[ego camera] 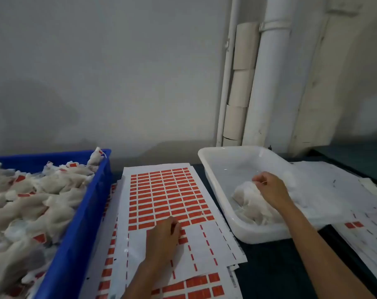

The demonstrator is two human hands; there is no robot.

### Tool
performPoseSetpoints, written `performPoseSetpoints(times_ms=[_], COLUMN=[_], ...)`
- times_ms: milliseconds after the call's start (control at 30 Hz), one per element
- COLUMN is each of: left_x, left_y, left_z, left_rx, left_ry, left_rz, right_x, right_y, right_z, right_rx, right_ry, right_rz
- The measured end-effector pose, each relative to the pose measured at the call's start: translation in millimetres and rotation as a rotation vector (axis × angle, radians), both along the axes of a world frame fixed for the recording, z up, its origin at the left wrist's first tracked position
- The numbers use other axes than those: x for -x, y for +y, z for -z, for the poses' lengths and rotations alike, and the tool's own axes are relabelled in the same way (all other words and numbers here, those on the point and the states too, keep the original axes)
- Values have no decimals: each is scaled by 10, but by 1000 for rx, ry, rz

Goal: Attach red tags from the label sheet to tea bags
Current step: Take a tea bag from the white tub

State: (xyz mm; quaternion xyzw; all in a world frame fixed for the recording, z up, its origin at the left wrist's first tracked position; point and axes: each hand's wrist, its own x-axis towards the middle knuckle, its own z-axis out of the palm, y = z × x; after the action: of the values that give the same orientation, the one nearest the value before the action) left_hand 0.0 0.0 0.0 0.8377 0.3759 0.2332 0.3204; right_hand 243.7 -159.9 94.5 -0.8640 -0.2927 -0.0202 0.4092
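Left hand [163, 238] rests on label sheet [166, 201], fingertips curled onto the nearest row of red tags [161, 190] (pinch not resolvable). Right hand [271, 188] in white tray [217, 167], fingers curled on untagged tea bags [248, 197]. Blue crate [84, 212] at left holds tagged bags [32, 201].

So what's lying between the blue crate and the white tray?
In the head view, the label sheet of red tags lies between the blue crate and the white tray, on other sheets, with the left hand resting on it.
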Motion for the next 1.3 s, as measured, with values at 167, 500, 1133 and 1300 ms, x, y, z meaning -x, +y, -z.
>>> performPoseSetpoints(times_ms=[167, 500, 1133, 1300], left_x=[9, 25, 88, 195], left_y=[1, 32, 114, 177], left_z=[18, 20, -155, -396], left_rx=[1, 17, 272, 309], left_ry=[29, 19, -112, -343], left_rz=[14, 37, 101, 70], right_x=[-112, -129, 333, 742], right_y=[-64, -157, -51, 302], right_z=[-13, -41, -519, -742], right_rx=[398, 426, 162, -48], right_ry=[165, 51, -437, -499], right_rz=[4, -12, -105, -256])
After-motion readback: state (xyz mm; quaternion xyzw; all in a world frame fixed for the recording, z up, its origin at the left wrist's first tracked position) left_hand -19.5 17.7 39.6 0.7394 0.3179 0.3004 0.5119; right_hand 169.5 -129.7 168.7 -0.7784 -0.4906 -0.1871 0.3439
